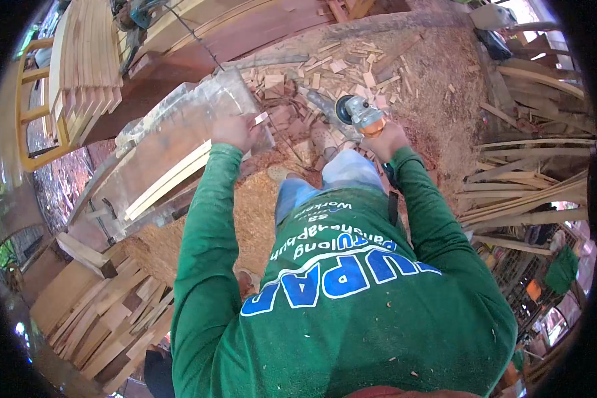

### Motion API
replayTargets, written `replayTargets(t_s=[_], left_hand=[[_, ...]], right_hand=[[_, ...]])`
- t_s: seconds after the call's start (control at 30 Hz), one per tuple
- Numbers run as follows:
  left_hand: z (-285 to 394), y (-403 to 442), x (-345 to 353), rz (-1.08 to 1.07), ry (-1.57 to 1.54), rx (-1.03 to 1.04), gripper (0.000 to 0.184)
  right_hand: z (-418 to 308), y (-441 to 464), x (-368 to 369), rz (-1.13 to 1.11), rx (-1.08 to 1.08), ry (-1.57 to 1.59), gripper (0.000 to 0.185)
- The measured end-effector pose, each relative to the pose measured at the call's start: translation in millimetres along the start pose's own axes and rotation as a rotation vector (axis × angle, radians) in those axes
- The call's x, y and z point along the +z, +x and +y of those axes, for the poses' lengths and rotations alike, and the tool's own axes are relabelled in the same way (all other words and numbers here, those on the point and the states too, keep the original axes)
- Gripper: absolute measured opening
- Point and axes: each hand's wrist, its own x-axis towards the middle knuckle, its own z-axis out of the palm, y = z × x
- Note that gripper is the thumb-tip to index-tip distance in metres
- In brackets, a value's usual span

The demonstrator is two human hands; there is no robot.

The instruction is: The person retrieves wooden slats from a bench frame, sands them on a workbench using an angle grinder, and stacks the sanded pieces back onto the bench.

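My right hand is wrapped round the body of an angle grinder with an orange and silver housing. Its dark round disc points to the left, above the wood scraps. On the worn workbench lie pale wooden strips, side by side and slanting. My left hand, a little blurred, is closed over their upper end. A short pale wood end sticks out past its fingers; whether it belongs to one of the strips is hidden by the hand.
Wood offcuts and sawdust cover the floor ahead. Stacked curved boards stand at upper left beside a yellow frame. More boards lie at lower left, and long curved slats are piled on the right.
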Motion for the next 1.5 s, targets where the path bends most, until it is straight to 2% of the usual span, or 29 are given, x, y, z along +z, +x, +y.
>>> replayTargets(t_s=[0.07,0.17,0.27,0.33,0.43,0.53,0.67,0.7,0.73,0.8,1.0,1.2,1.23,1.33,1.5], left_hand=[[1,-4,-4,0.008,-0.045,-0.024,0.047],[-19,-22,-9,0.171,-0.425,0.011,0.052],[-74,-45,-10,0.069,-0.46,-0.058,0.058],[-107,-61,-3,0.124,-0.529,-0.186,0.06],[-129,-72,-17,-0.24,-0.087,-0.374,0.056],[-120,-74,-12,-0.252,-0.086,-0.418,0.052],[-89,-100,-26,-0.417,-0.04,-0.332,0.076],[-94,-109,5,-0.352,0.01,-0.227,0.094],[-86,-109,16,-0.42,0.003,-0.262,0.104],[-55,-123,26,-0.398,0.081,-0.354,0.108],[-42,-149,150,-0.057,0.194,-0.469,0.101],[-45,-151,188,0.142,0.11,-0.46,0.096],[-45,-151,186,0.089,0.083,-0.465,0.094],[-45,-150,189,0.132,0.081,-0.468,0.091],[-39,-145,173,-0.063,0.114,-0.516,0.082]], right_hand=[[-3,-5,-2,-0.002,0.03,-0.047,0.047],[8,-5,5,0.011,0.018,0.161,0.047],[14,-1,2,0.0,0.058,0.003,0.047],[33,7,4,-0.017,0.105,0.025,0.046],[24,8,-5,-0.038,0.109,0.061,0.045],[15,12,-4,-0.049,0.054,0.129,0.048],[1,27,-1,-0.082,-0.011,0.089,0.046],[-7,28,0,-0.105,-0.032,0.064,0.043],[-12,31,3,-0.169,-0.08,0.101,0.043],[-19,37,11,-0.292,-0.164,0.18,0.043],[-122,4,9,-0.546,-0.3,-0.073,0.052],[-131,12,50,-0.528,-0.401,-0.441,0.051],[-135,12,54,-0.531,-0.395,-0.493,0.051],[-148,7,61,-0.518,-0.413,-0.555,0.052],[-147,26,76,-0.437,-0.412,-0.485,0.046]])
